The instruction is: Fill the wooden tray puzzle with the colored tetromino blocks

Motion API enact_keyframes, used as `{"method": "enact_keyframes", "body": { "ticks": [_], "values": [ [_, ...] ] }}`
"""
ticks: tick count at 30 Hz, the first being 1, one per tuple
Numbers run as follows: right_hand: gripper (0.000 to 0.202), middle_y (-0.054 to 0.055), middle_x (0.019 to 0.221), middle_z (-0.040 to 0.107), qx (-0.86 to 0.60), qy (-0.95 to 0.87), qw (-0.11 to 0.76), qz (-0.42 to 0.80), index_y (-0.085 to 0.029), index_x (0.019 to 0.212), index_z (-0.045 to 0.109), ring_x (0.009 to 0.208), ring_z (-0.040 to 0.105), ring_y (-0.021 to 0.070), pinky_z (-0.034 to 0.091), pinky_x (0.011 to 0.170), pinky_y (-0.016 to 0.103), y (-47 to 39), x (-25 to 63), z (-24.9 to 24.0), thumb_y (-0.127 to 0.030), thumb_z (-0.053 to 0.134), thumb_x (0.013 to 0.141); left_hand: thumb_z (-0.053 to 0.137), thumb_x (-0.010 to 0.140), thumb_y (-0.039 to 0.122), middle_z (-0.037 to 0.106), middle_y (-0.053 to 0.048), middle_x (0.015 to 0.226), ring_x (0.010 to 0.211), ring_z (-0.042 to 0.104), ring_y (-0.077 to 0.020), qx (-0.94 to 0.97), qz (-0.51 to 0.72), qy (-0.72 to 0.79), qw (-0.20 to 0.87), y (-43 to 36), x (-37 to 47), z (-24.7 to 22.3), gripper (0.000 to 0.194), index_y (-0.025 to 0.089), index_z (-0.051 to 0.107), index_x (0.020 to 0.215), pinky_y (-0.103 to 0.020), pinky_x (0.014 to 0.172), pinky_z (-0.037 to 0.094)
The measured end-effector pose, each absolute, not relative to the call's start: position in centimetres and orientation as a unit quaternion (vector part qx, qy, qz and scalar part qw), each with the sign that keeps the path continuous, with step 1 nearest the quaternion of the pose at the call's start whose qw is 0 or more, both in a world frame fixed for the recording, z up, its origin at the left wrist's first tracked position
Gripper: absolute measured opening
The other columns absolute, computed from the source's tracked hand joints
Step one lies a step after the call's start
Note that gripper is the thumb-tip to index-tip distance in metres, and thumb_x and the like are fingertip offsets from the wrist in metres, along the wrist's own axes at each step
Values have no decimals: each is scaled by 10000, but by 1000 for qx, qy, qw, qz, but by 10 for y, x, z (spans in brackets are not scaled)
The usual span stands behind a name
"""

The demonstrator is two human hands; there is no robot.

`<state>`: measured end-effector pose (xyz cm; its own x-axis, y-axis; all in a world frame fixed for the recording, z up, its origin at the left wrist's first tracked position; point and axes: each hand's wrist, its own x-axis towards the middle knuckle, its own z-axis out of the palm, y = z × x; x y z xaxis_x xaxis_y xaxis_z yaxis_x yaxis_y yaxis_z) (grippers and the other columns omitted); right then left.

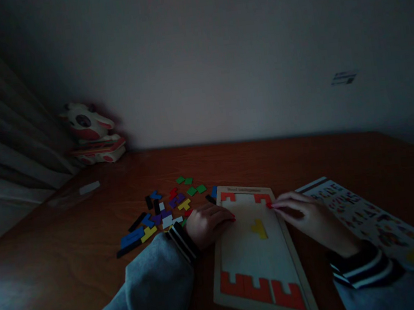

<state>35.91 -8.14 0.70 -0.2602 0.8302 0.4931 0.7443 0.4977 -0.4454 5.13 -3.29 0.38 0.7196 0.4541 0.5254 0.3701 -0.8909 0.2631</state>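
Note:
A light wooden puzzle tray [257,254] lies lengthwise in front of me. Red pieces [246,288] line its near end, with another red piece [228,197] in the far left corner. Near the middle lies a yellow piece [259,229]. My left hand [210,222] rests over the tray's left edge, fingers closed and pointing inward; a bit of red shows at the fingertips, too small to name. At the far right corner, the thumb and fingers of my right hand [305,213] pinch the edge of a red puzzle piece [262,198].
Loose coloured pieces [156,219] are scattered left of the tray, partly behind my left hand. A printed sheet [373,220] lies on the right under my right forearm. A cow-shaped toy [93,131] stands at the back left by the curtain [3,129]; the wall rises behind the table [71,252].

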Motion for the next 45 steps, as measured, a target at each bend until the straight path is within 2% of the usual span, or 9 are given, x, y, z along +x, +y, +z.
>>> {"method": "enact_keyframes", "body": {
  "ticks": [5, 10, 16, 21, 28, 32, 36, 41, 45],
  "values": [
    [213, 68, 1038, 704, -486, -814, 309, 70, -257, 1043, 743, 906, 704, 231, 588, 819, 397, -84, 357, 4, -319, 577, 926, 527, 977, 268, 744, -67, 1004, 907, 696, -152, 931, 292, 210, 64, -33, 52, 2, 201, 177, 703, 1005, -277, 838, 567],
    [221, 72, 1081, 700, -483, -821, 298, 63, -273, 1057, 751, 971, 687, 230, 583, 855, 395, -84, 352, 2, -279, 573, 926, 539, 972, 273, 746, -58, 993, 885, 691, -155, 933, 293, 201, 61, -32, 52, 2, 190, 179, 703, 996, -281, 822, 564],
    [274, 24, 1126, 744, -460, -837, 290, 67, -319, 1153, 718, 1004, 677, 236, 566, 884, 454, -82, 352, 5, -242, 607, 914, 542, 970, 262, 745, -64, 1000, 890, 690, -153, 932, 296, 202, 63, -32, 52, 1, 181, 181, 702, 994, -278, 838, 557],
    [281, 5, 1094, 759, -457, -839, 286, 71, -328, 1133, 728, 970, 682, 231, 578, 842, 433, -80, 356, 2, -211, 613, 906, 546, 969, 269, 748, -53, 1003, 884, 694, -156, 932, 295, 201, 65, -32, 51, 1, 183, 180, 704, 992, -279, 837, 558],
    [250, 47, 1135, 732, -513, -808, 286, 43, -278, 1117, 717, 1002, 679, 250, 533, 913, 496, -77, 358, -9, -233, 557, 931, 559, 961, 257, 750, -59, 1017, 900, 700, -161, 928, 305, 202, 75, -32, 52, -1, 167, 174, 701, 993, -294, 839, 567],
    [222, 68, 1110, 711, -512, -794, 319, 74, -251, 1088, 699, 996, 673, 234, 546, 885, 435, -83, 342, 1, -245, 528, 948, 558, 963, 248, 750, -61, 1019, 909, 703, -168, 923, 311, 208, 87, -33, 52, 0, 171, 172, 705, 1007, -295, 841, 567],
    [199, 50, 1111, 712, -479, -793, 332, 177, -263, 1095, 686, 1033, 667, 209, 544, 909, 365, -87, 313, 12, -312, 612, 916, 579, 953, 283, 754, -56, 943, 845, 713, -155, 894, 336, 250, 157, -39, 53, 4, 182, 174, 712, 1012, -254, 780, 571],
    [225, 35, 1017, 748, -459, -746, 335, 347, -248, 1029, 709, 937, 698, 193, 555, 834, 312, -78, 278, 25, -398, 683, 863, 690, 868, 415, 747, -57, 819, 714, 703, -145, 769, 385, 348, 372, -46, 61, 5, 278, 146, 711, 930, -208, 642, 553],
    [221, 14, 910, 759, -441, -719, 340, 416, -246, 917, 736, 874, 706, 192, 544, 807, 304, -65, 271, 29, -448, 663, 864, 709, 837, 469, 720, -61, 732, 636, 672, -138, 678, 411, 356, 496, -43, 64, 2, 365, 110, 681, 899, -222, 606, 542]
  ]
}}
